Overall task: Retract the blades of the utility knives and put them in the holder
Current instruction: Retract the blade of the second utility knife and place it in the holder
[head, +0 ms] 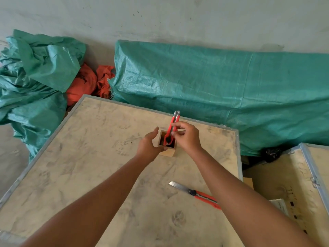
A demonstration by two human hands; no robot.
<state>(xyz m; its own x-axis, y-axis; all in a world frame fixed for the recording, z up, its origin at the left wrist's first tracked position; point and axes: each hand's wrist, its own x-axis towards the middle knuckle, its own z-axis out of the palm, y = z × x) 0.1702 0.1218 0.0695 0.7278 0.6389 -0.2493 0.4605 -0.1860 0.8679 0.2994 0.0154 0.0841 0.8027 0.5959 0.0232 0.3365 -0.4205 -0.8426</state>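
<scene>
1. Right hand [187, 135] pinching the red utility knife [173, 126] between thumb and fingertips, lowering it upright into the wooden holder [167, 151]; black end already sitting inside the opening, metal tip pointing up toward 12 o'clock.
2. Left hand [148, 146] cupping the holder's side at 9 o'clock, fingers partly spread and curved, steadying rather than gripping anything loose.
3. Doing this step well, by judgement: keeping the holder braced against tipping, guiding the knife straight down along the inner wall, letting go only once the handle is bottoming out. Only a short metal tip showing at the top; whether the blade is drawn right in is hard to tell.
4. Second utility knife [195, 193] lying at 5 o'clock from the holder, well apart from it, blade clearly extended toward 10 o'clock and partly hidden under the right forearm; likely needing retraction next.
5. Working on a pale, scuffed crate lid [89, 166] edged with metal trim, dusty prints scattered across it.
6. Neighbouring crate [292, 175] sitting at 3 o'clock, also metal-edged.
7. Green tarpaulin [213, 82] draping over a bulky shape at 12 o'clock, more of it crumpled at 10 o'clock, orange cloth [89, 82] wedged between, bare grey wall [160, 18] behind.
</scene>
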